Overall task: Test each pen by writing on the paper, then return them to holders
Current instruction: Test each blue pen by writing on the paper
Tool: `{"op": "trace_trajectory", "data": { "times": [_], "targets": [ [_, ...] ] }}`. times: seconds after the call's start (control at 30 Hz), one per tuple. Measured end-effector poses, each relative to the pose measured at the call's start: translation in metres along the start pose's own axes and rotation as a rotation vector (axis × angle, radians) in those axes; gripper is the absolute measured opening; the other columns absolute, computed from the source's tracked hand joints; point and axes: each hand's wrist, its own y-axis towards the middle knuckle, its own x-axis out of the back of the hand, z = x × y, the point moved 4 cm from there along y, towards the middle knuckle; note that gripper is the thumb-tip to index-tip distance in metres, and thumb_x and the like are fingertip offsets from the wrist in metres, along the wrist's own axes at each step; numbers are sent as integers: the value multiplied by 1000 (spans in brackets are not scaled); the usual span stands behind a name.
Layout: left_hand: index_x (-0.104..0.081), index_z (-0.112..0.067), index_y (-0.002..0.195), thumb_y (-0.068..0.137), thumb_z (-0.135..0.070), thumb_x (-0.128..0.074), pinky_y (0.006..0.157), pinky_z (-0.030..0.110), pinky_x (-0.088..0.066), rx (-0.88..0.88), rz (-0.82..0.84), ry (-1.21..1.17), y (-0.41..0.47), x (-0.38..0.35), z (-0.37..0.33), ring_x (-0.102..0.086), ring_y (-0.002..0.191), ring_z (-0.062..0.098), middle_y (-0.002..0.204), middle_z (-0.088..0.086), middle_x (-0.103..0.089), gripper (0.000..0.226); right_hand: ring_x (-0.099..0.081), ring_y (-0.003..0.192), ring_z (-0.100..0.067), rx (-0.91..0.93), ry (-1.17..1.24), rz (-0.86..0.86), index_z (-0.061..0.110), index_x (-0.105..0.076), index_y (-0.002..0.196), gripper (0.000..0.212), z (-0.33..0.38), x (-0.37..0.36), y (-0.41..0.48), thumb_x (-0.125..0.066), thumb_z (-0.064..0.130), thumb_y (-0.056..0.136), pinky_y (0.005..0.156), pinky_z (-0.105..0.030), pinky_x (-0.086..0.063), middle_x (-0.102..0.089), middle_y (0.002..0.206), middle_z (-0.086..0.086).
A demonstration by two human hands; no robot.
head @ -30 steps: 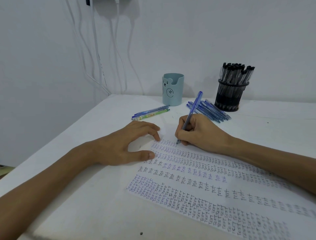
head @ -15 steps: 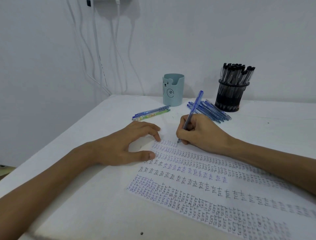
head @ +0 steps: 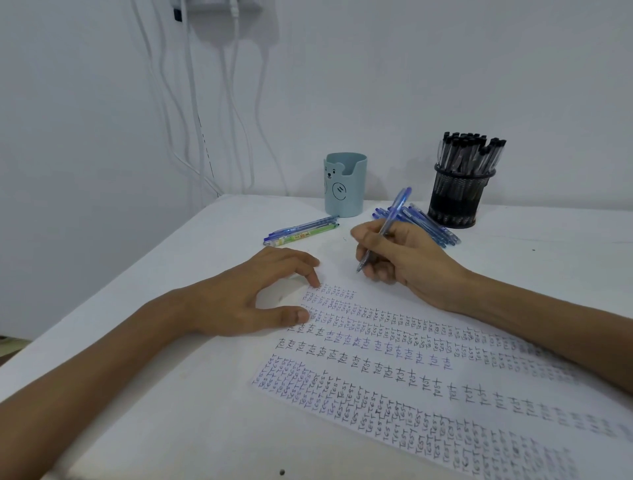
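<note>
**Desk corner for writing: home or small office, can't tell which**

Plain room corner. A white table (head: 548,246) sits vs a bare white wall (head: 445,68). White cables (head: 193,102) hang from a white box (head: 212,4) fixed up top. The rest is stationery:
- pale blue bear-face pen cup (head: 345,185)
- black mesh holder (head: 457,202) packed w/ black-capped pens (head: 469,150)
- loose blue pens (head: 431,226) just beside it
- a few more pens (head: 301,231) left of the cup

Sheet of paper (head: 411,394) is filled w/ handwritten rows of "TEST". Right hand (head: 400,260) grips a blue pen (head: 394,212) in a writing hold.

Table (head: 164,428) bears paper (head: 376,387), pens (head: 301,231), cup (head: 346,186), mesh holder (head: 457,197).
</note>
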Motion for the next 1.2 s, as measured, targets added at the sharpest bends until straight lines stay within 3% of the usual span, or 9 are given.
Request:
{"op": "trace_trajectory", "data": {
  "times": [0.1,0.2,0.33,0.7,0.8,0.9,0.97,1.07,1.2],
  "targets": [
    [-57,-38,134,96,-50,-67,117,14,-24,2,3,-5,0,0,0,-30,150,8,153,-22,-42,41,-65,62,-28,-6,52,-16,8,-48,121,46,2,0,-1,-72,28,87,55,-31,-49,-73,84,-17],
    [-57,-37,134,97,-48,-67,118,16,-24,4,4,1,0,0,1,-29,150,8,154,-23,-40,41,-69,60,-32,-81,183,-28,8,-51,110,31,5,-2,-1,-50,38,104,52,-28,-55,-72,81,-23],
    [-57,-36,134,97,-48,-67,119,18,-25,1,1,8,0,0,1,-30,150,9,154,-22,-40,41,-69,58,-34,-123,247,-4,8,-56,97,43,7,-2,-1,-31,41,110,50,-27,-56,-71,80,-24],
    [-57,-36,134,96,-46,-68,119,18,-25,9,-4,0,0,0,1,-30,151,9,155,-22,-41,41,-55,46,-18,-21,209,-5,10,-61,92,32,2,5,4,-53,38,103,41,-19,-44,-68,71,-13],
    [-57,-37,134,96,-46,-68,120,20,-25,16,1,-13,0,-1,1,-29,152,9,155,-23,-41,41,-43,44,-15,-32,-22,-24,4,-67,105,41,5,9,9,-50,41,104,39,-21,-30,-57,54,-3],
    [-57,-38,134,96,-45,-68,119,18,-25,7,-4,-16,0,-1,1,-30,151,9,154,-22,-42,40,-51,53,-21,41,-427,-101,4,-69,104,40,24,29,28,-56,42,102,52,-24,-39,-56,48,1],
    [-56,-40,133,95,-47,-68,119,18,-26,3,-12,-13,0,-1,1,-31,150,8,153,-23,-42,40,-62,62,-13,100,-779,-142,9,-68,100,42,36,46,47,-60,50,98,62,-26,-46,-70,68,0],
    [-56,-40,133,96,-47,-68,119,17,-25,13,-4,-15,0,0,1,-29,151,8,154,-25,-41,40,-65,93,-22,105,-1153,-132,10,-68,110,47,35,63,72,-63,54,94,78,-33,-51,-73,97,-8],
    [-56,-39,134,96,-47,-68,119,18,-25,26,3,-24,-1,0,1,-28,152,7,155,-24,-40,41,-62,96,-31,53,-1388,-126,6,-68,108,54,28,71,88,-64,57,92,70,-36,-48,-65,106,-15]
  ]
}}
